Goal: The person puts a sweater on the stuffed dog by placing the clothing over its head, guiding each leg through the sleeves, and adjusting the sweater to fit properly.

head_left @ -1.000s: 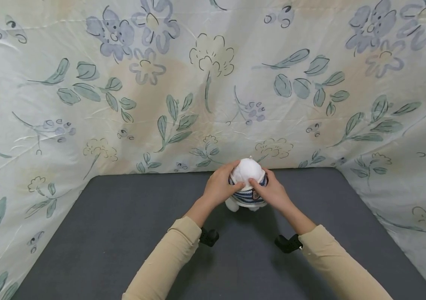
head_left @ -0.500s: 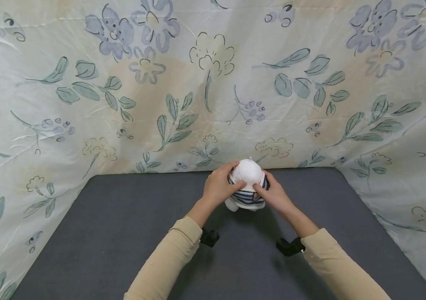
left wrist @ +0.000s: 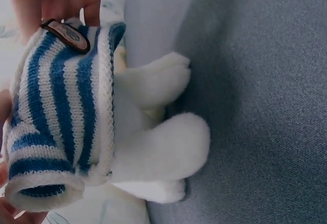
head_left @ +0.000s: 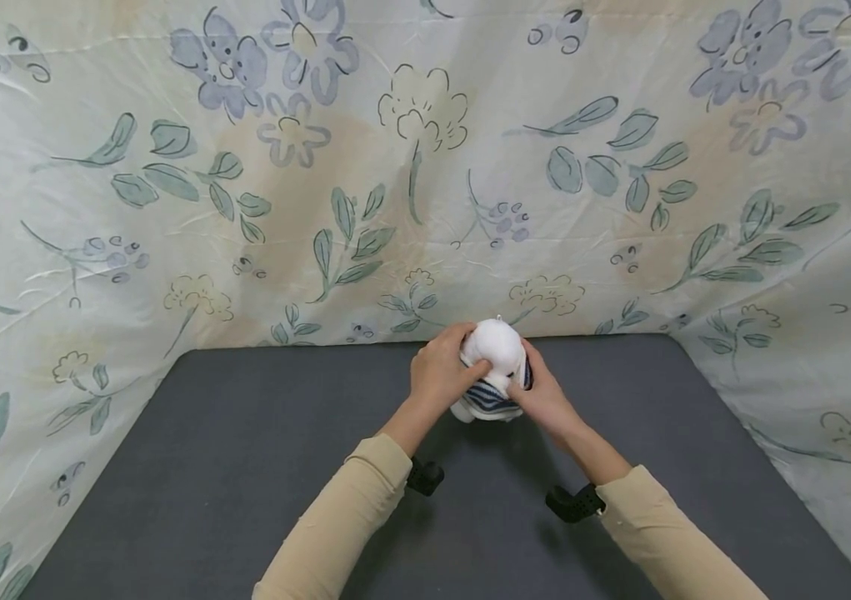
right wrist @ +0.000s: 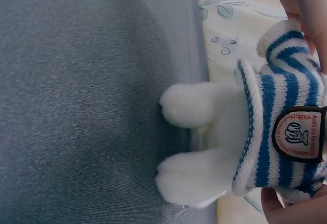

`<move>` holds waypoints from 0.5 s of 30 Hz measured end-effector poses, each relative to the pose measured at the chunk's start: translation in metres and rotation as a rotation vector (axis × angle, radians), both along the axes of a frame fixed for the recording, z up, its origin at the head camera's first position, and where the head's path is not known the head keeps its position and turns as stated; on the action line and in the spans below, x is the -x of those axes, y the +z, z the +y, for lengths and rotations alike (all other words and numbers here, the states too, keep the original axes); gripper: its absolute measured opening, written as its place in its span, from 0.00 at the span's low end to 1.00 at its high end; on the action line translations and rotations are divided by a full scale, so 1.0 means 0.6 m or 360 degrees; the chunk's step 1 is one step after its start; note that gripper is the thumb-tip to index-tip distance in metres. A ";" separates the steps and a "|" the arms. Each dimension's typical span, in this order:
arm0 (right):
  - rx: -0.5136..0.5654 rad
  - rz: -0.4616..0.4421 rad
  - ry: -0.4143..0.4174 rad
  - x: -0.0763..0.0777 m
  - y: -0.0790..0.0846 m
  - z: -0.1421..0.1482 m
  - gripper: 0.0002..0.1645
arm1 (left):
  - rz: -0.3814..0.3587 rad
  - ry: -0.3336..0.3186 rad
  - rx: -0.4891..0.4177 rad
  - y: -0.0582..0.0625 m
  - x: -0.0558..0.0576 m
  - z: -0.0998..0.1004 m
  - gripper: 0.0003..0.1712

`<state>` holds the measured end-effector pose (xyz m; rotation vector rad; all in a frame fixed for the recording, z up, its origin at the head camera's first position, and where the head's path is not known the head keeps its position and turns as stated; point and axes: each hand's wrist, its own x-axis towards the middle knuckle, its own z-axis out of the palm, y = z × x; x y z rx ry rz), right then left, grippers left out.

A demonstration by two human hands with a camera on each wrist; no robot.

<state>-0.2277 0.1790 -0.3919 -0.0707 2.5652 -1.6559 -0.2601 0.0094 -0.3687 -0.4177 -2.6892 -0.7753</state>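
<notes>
Both hands hold a white plush toy (head_left: 495, 342) dressed in a blue-and-white striped knitted sweater (left wrist: 64, 96). My left hand (head_left: 443, 371) grips its left side, the thumb across the front below the round head. My right hand (head_left: 548, 396) grips the opposite side, its thumb low on the sweater front. The right wrist view shows a rounded badge (right wrist: 299, 133) on the sweater, and two stubby white legs (right wrist: 191, 178) below the hem. In the left wrist view an unfilled sweater sleeve (left wrist: 43, 191) shows its opening. The toy is upright, feet close over the table; most fingers are hidden behind it.
A dark grey table (head_left: 245, 467) spreads beneath the arms. Right behind its far edge hangs a floral curtain (head_left: 425, 167), which also runs down both sides. Black wrist-worn cameras (head_left: 575, 504) stick out below the beige sleeves.
The toy has turned and tilted slightly between the hands. My right thumb has slid down the sweater front, and the badge has gone out of sight in the head view.
</notes>
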 end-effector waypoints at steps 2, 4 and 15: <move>-0.0021 0.0041 0.0019 -0.002 -0.002 -0.001 0.47 | 0.0011 0.0022 0.0001 0.000 0.000 0.002 0.31; -0.0045 0.0088 0.0029 -0.004 -0.005 -0.003 0.47 | 0.0021 0.0040 -0.0004 0.001 0.000 0.004 0.30; -0.0282 0.0399 -0.0005 -0.013 -0.026 -0.015 0.54 | 0.0089 0.0107 -0.0056 -0.001 0.001 0.013 0.26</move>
